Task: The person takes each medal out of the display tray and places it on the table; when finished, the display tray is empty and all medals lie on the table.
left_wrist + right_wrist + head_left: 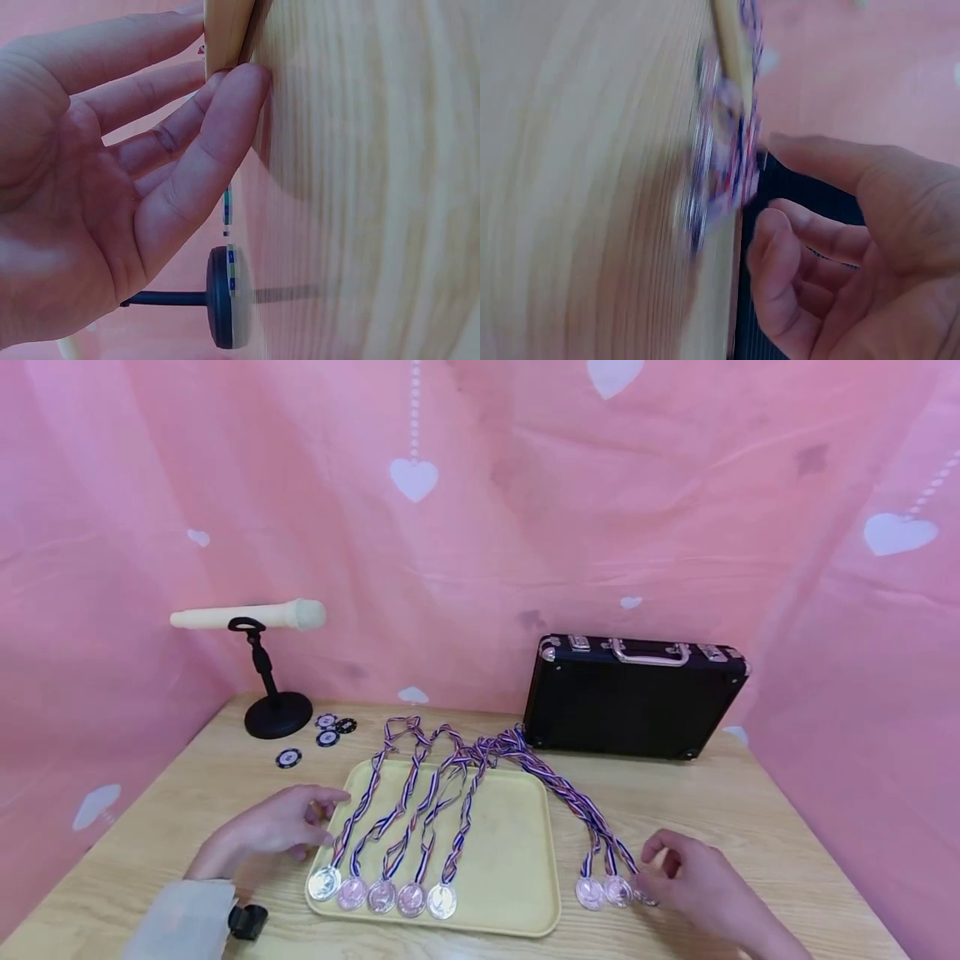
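Observation:
My left hand (281,820) is at the left rim of the cream tray (510,852), fingertips touching it from outside. In the left wrist view, its loosely bent fingers (206,142) meet the tray's edge (225,34). On the tray lie several medals, among them a silver-looking medal (325,883), with striped ribbons (405,793) running back. My right hand (701,885) hovers over a partly hidden medal (647,897), beside two other medals right of the tray. In the right wrist view, thumb and fingers (772,247) stand apart from the blurred ribbons (739,161).
A black briefcase (630,706) stands at the back right, touching the ribbon ends. At the back left, a white microphone (255,615) rests on a black stand (277,714), with several poker chips (327,737) nearby. Pink cloth (480,568) hangs behind the wooden table.

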The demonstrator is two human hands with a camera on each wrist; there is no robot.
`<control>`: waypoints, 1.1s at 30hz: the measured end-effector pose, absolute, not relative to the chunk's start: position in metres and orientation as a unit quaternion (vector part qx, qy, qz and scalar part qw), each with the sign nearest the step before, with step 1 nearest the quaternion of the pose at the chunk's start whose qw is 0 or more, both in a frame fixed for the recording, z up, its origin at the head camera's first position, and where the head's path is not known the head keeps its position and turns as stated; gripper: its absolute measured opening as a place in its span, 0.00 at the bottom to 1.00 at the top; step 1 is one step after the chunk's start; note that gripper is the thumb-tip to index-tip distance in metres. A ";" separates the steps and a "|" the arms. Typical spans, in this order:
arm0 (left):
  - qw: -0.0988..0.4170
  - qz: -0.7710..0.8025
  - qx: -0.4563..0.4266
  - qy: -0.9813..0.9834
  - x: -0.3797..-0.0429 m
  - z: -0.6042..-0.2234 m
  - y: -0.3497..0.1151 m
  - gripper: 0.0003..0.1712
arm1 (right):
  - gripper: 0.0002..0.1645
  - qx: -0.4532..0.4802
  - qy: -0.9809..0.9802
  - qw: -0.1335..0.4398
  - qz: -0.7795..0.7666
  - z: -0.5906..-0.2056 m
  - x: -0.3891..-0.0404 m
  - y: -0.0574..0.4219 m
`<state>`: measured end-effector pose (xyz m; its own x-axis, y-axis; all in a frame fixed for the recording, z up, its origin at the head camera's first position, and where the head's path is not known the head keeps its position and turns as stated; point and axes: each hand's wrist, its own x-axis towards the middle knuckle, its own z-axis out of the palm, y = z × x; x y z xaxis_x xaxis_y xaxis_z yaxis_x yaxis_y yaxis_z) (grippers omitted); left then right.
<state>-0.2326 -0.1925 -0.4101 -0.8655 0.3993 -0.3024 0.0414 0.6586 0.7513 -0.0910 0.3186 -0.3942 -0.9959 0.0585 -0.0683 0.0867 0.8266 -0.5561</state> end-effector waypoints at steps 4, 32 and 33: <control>0.223 0.391 0.125 0.884 -0.233 -0.411 -0.191 0.39 | 0.14 -0.027 0.943 0.004 -0.331 -0.392 -0.094 0.270; 0.214 0.426 0.139 0.868 -0.231 -0.415 -0.189 0.40 | 0.19 -0.129 0.938 0.119 -0.298 -0.413 -0.142 0.144; 0.213 0.424 0.135 0.870 -0.230 -0.414 -0.190 0.40 | 0.19 -0.127 0.937 0.121 -0.302 -0.412 -0.144 0.145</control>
